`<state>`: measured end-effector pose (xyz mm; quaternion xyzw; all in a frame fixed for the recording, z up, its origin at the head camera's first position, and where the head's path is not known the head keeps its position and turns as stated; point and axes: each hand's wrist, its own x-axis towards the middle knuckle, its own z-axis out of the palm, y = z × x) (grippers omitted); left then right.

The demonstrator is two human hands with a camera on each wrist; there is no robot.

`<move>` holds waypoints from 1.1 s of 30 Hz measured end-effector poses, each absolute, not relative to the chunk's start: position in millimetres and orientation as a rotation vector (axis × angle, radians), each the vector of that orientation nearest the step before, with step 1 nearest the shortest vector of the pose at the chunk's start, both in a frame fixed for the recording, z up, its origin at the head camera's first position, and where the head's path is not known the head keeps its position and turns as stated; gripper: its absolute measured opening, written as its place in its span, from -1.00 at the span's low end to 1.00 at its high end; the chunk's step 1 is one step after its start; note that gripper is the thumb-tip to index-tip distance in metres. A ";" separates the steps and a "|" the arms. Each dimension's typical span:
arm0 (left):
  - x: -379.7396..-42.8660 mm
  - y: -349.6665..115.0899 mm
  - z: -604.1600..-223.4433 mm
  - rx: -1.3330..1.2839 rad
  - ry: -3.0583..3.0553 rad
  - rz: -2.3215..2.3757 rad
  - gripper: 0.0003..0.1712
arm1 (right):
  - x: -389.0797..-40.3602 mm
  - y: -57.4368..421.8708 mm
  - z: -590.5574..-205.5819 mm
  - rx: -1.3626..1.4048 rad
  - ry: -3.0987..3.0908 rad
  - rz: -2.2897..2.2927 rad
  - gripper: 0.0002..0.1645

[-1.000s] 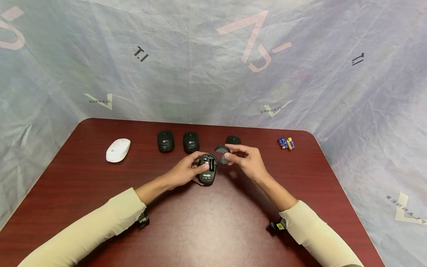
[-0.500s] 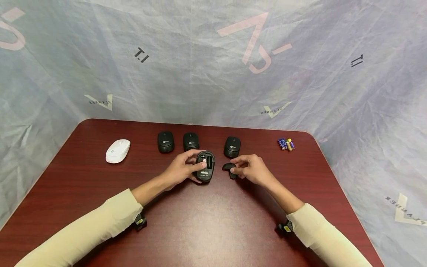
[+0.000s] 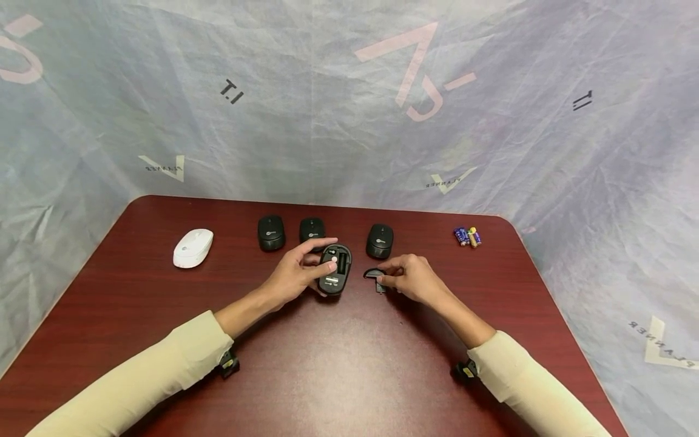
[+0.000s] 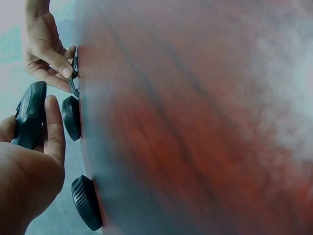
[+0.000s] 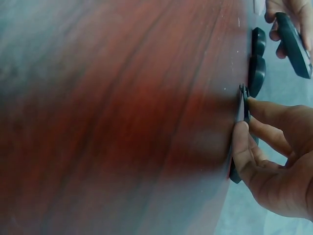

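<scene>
My left hand [image 3: 289, 274] grips a black computer mouse [image 3: 335, 280] turned underside up, thumb across its base. The mouse's battery slot lies uncovered, with a label below it. To the right, my right hand [image 3: 414, 278] pinches the black battery cover [image 3: 374, 273] between thumb and fingers, low at the table surface. In the right wrist view the cover [image 5: 246, 105] stands edge-on between the fingertips. The left wrist view shows the held mouse [image 4: 31, 116] raised off the table, fingers beneath it.
Three black mice stand at the back: one at left [image 3: 271, 232], one behind my left hand [image 3: 312, 230], one beyond the cover [image 3: 380, 241]. A white mouse [image 3: 193, 247] sits far left. Several small batteries [image 3: 468, 237] lie at the back right of the red-brown table [image 3: 349, 364].
The battery cover, held beside the mouse a second ago, has moved right and down to the table in my right hand. The held mouse has shifted slightly left.
</scene>
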<state>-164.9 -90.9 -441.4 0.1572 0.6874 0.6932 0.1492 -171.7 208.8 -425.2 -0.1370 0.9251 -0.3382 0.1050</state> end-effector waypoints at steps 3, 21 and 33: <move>-163.4 -91.6 -441.6 0.456 1.980 1.993 -0.38 | -171.4 207.9 -426.7 -0.403 2.729 -0.976 -0.68; -161.6 -93.3 -439.0 0.437 1.823 2.102 -0.28 | -170.5 214.8 -424.4 -0.426 2.643 -1.044 -0.68; -162.4 -93.5 -434.7 0.433 1.804 2.118 -0.30 | -172.4 236.9 -420.4 -0.419 2.677 -1.016 -0.67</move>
